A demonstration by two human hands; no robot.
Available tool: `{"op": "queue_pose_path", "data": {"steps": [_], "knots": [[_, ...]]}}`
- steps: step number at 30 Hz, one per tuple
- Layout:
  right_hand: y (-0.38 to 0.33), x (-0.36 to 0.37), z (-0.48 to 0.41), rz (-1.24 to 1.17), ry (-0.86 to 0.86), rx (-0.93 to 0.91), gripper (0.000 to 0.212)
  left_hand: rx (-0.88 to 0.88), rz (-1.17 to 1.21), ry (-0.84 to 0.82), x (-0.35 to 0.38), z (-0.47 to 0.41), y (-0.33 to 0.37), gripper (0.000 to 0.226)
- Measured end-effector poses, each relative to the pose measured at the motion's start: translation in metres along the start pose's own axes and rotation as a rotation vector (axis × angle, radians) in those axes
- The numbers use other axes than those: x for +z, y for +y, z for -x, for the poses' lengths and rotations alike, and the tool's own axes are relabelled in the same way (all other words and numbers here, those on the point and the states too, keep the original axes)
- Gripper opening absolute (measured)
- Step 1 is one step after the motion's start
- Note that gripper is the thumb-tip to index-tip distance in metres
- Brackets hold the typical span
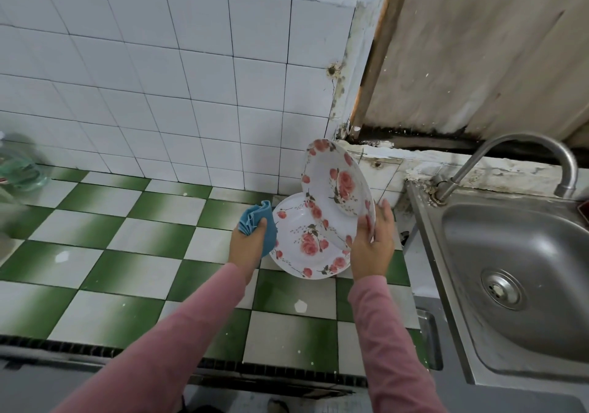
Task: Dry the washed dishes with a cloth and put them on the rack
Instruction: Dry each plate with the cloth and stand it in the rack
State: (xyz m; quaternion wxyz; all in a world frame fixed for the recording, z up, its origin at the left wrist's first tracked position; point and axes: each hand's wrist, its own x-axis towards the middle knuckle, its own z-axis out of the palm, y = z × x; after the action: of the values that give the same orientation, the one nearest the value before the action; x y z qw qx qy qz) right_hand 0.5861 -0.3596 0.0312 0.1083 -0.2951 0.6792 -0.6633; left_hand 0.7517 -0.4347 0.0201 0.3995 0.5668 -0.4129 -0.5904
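Blue cloth (256, 218) sits bunched in the curled fingers of the left hand (247, 244), just beside the flat plate (306, 248) on the green-and-white tiled counter (143, 237), while the right hand (373, 248) pinches the lower rim of the tilted plate (338, 183) just above it.

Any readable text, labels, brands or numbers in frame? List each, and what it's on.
No readable text anywhere.
Tilted rose-patterned white plate and flat rose-patterned white plate: flowers only.
Clear green-tinted bottle, left edge: red patch, too blurred to read.
Bunched blue cloth, stainless steel sink: no markings seen.
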Motion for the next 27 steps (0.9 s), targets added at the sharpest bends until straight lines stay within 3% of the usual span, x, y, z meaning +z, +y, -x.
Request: {"op": "queue_pose_path", "data": {"steps": [3, 6, 11, 17, 22, 27], "knots": [[0.007, 0.0, -0.001, -0.142, -0.013, 0.121, 0.036, 0.01, 0.031, -0.004, 0.001, 0.003, 0.002, 0.019], [0.019, -0.002, -0.003, -0.217, -0.035, 0.24, 0.041, 0.011, 0.048, -0.01, 0.002, 0.004, 0.003, 0.024], [0.014, -0.007, 0.0, -0.249, -0.014, 0.279, 0.034, 0.015, 0.038, -0.03, 0.002, 0.009, 0.003, 0.037], [0.006, -0.009, 0.002, -0.271, -0.016, 0.319, 0.028, 0.008, 0.045, -0.031, 0.003, 0.009, 0.003, 0.035], [-0.002, -0.005, 0.005, -0.461, 0.016, 0.488, 0.017, 0.065, 0.048, 0.027, 0.009, 0.011, 0.006, 0.036], [-0.008, -0.006, 0.006, -0.662, 0.0, 0.662, 0.021, 0.236, -0.007, 0.131, 0.024, 0.016, 0.013, 0.027]]}}
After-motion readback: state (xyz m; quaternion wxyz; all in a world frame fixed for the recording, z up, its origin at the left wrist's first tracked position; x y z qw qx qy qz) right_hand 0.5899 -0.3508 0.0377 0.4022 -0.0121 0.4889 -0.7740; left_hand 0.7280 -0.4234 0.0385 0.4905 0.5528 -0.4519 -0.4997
